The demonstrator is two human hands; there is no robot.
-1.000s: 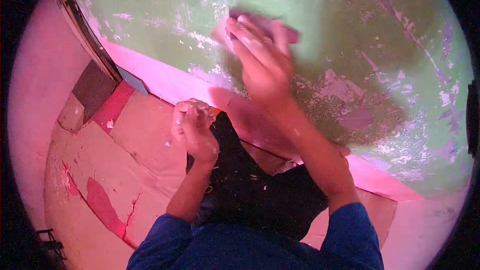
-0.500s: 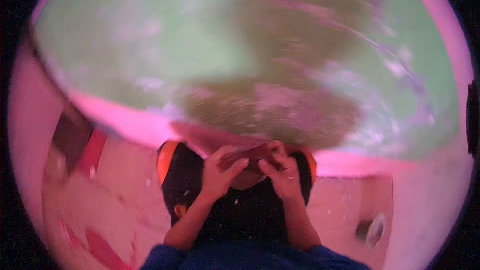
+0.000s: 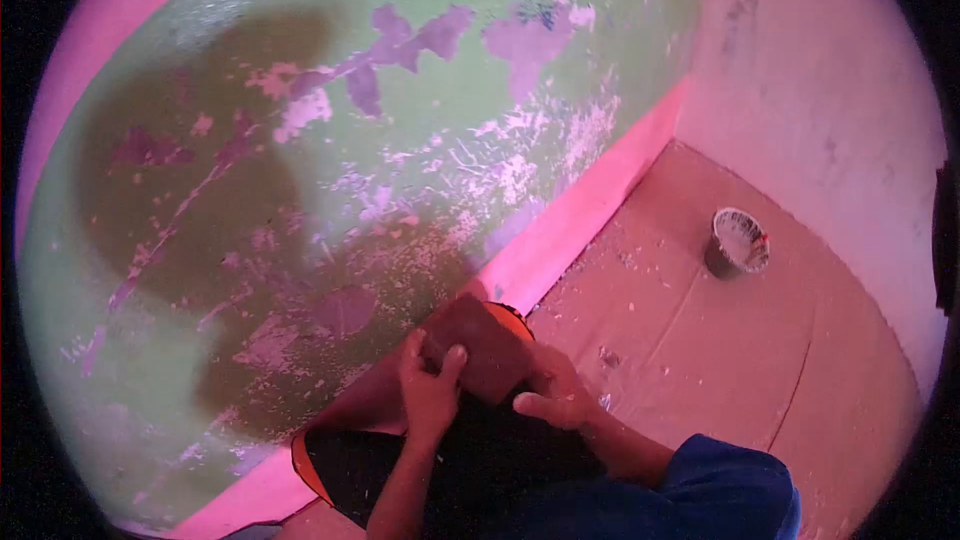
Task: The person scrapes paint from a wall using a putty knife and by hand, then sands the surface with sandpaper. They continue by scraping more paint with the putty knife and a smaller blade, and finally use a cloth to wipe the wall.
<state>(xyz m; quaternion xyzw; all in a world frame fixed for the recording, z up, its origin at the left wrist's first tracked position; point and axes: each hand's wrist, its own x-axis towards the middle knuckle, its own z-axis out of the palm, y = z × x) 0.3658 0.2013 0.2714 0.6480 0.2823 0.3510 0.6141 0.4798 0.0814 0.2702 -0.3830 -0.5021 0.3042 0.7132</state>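
Between my two hands is a dark reddish-brown sheet (image 3: 480, 345), flat and roughly square, held over my lap. My left hand (image 3: 432, 385) grips its left edge, with the thumb on top. My right hand (image 3: 555, 390) holds the right edge, its thumb stretched along the lower corner. The fingers behind the sheet are hidden. Just beyond rises a green wall (image 3: 420, 110) with peeled purple and pink patches and fine scratches. My shadow falls over its left part.
A pink band (image 3: 570, 230) runs along the wall's foot. On the reddish floor (image 3: 690, 340) at the right stands a bucket (image 3: 738, 242) with whitish material inside, near a pale side wall (image 3: 800, 90). Small flakes lie scattered on the floor.
The view has swung to the right, bringing the bucket and the room's corner further in. The sheet now shows its flat face, where before it looked narrow and folded or tilted. Both hands still hold it.
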